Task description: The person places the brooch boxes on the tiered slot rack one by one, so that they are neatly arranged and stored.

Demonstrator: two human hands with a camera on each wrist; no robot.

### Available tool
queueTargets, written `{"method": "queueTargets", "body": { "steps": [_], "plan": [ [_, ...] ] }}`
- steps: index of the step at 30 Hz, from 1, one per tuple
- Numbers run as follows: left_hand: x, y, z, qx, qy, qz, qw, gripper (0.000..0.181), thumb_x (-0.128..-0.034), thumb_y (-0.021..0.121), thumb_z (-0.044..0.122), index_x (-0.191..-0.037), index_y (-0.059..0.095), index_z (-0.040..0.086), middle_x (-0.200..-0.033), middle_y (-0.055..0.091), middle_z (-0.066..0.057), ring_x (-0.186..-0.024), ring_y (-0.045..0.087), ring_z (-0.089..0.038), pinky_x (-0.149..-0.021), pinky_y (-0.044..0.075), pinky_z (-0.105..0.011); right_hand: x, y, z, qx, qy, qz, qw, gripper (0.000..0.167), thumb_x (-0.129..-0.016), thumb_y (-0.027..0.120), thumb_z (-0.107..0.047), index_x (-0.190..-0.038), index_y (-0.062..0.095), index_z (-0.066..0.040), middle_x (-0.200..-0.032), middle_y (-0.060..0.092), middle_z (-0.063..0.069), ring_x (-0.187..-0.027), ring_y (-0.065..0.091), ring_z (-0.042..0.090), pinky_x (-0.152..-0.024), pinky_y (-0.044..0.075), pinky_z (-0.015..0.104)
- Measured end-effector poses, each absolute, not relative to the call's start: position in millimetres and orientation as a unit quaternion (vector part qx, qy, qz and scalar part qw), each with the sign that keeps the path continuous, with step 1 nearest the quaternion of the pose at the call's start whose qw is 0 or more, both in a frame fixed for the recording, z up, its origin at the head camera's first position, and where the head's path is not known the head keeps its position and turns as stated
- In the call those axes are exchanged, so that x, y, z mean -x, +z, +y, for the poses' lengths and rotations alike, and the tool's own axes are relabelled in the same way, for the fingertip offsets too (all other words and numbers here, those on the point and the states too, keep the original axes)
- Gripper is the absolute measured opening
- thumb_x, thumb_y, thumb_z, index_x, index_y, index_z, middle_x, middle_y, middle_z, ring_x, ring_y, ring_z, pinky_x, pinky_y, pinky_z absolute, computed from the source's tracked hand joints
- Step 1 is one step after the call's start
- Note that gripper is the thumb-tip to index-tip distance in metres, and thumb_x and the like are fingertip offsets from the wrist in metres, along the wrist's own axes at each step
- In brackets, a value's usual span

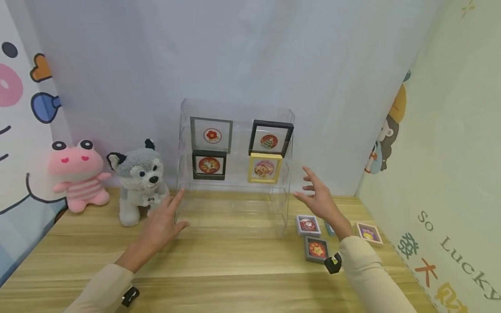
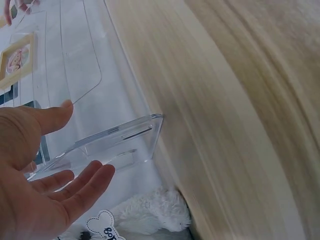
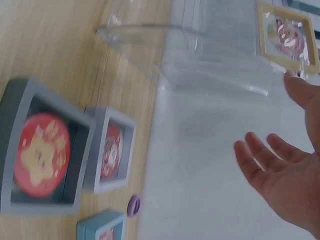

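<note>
A clear tiered display rack (image 1: 231, 219) stands on the wooden table, holding a grey frame (image 1: 231, 137) with a red flower, a black frame (image 1: 290, 139) with a tree, a black frame (image 1: 209, 177) with an orange-red round picture, and a yellow frame (image 1: 264, 179) with a pink picture. My left hand (image 1: 159, 224) is spread beside the rack's left side panel (image 2: 145, 131), thumb on one side and fingers on the other; I cannot tell if it touches. To the right of the rack, my right hand (image 1: 318, 200) hovers with fingers extended and nothing held.
On the right lie a lilac frame (image 1: 308, 225), a dark grey frame (image 1: 316, 249), a cream frame (image 1: 369, 234) and a partly hidden blue frame (image 3: 101, 227). A small purple ring (image 3: 133, 205) lies by them. A husky plush (image 1: 137, 184) and pink plush (image 1: 80, 174) sit left.
</note>
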State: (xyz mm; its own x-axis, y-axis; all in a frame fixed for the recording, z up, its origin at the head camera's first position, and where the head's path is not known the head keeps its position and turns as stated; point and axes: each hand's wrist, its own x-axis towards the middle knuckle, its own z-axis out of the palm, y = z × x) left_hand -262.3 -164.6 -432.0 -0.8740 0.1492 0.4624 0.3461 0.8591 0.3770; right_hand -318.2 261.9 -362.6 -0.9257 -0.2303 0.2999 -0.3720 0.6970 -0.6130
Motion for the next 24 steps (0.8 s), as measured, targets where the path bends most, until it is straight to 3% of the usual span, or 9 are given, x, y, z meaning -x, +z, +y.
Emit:
{"method": "queueTargets", "body": {
  "steps": [6, 11, 14, 18, 24],
  "plan": [
    [261, -438, -166, 0.14, -0.251, -0.928, 0.237, 0.091, -0.0761, 0.087, 0.014, -0.152, 0.038, 0.006, -0.126, 0.059, -0.025, -0.073, 0.059, -0.029, -0.066, 0.052, -0.049, 318, -373, 295, -0.156, 0.296, -0.942, -0.001, 0.076, -0.094, 0.069, -0.013, -0.156, 0.026, -0.003, -0.144, 0.041, 0.04, -0.113, 0.062, 0.049, -0.09, 0.055, 0.054],
    [260, -439, -167, 0.141, -0.26, -0.923, 0.245, 0.087, -0.0755, 0.087, 0.013, -0.15, 0.042, 0.008, -0.126, 0.06, -0.025, -0.068, 0.058, -0.025, -0.06, 0.051, -0.047, 319, -386, 307, -0.164, 0.233, -0.956, -0.062, 0.076, -0.086, 0.075, -0.003, -0.15, 0.034, 0.006, -0.14, 0.044, 0.043, -0.113, 0.061, 0.051, -0.088, 0.055, 0.053],
    [260, -440, -167, 0.143, -0.26, -0.922, 0.25, 0.086, -0.0749, 0.088, 0.013, -0.149, 0.043, 0.008, -0.124, 0.061, -0.024, -0.068, 0.056, -0.022, -0.058, 0.049, -0.043, 321, -388, 309, -0.164, 0.189, -0.963, -0.097, 0.078, -0.081, 0.079, 0.0, -0.147, 0.039, 0.005, -0.138, 0.047, 0.04, -0.117, 0.056, 0.053, -0.086, 0.055, 0.05],
    [260, -441, -167, 0.15, -0.264, -0.919, 0.252, 0.085, -0.0747, 0.088, 0.013, -0.148, 0.044, 0.007, -0.122, 0.062, -0.023, -0.067, 0.055, -0.019, -0.054, 0.045, -0.037, 324, -389, 313, -0.143, 0.156, -0.966, -0.151, 0.078, -0.078, 0.081, 0.001, -0.146, 0.043, 0.003, -0.139, 0.047, 0.038, -0.106, 0.063, 0.044, -0.079, 0.056, 0.042],
    [260, -442, -168, 0.154, -0.267, -0.915, 0.261, 0.084, -0.0738, 0.088, 0.012, -0.146, 0.046, 0.007, -0.12, 0.063, -0.022, -0.065, 0.054, -0.017, -0.05, 0.041, -0.032, 329, -396, 316, -0.129, 0.13, -0.966, -0.182, 0.076, -0.077, 0.08, 0.002, -0.144, 0.046, 0.001, -0.14, 0.047, 0.036, -0.099, 0.065, 0.035, -0.08, 0.056, 0.041]
  ]
}}
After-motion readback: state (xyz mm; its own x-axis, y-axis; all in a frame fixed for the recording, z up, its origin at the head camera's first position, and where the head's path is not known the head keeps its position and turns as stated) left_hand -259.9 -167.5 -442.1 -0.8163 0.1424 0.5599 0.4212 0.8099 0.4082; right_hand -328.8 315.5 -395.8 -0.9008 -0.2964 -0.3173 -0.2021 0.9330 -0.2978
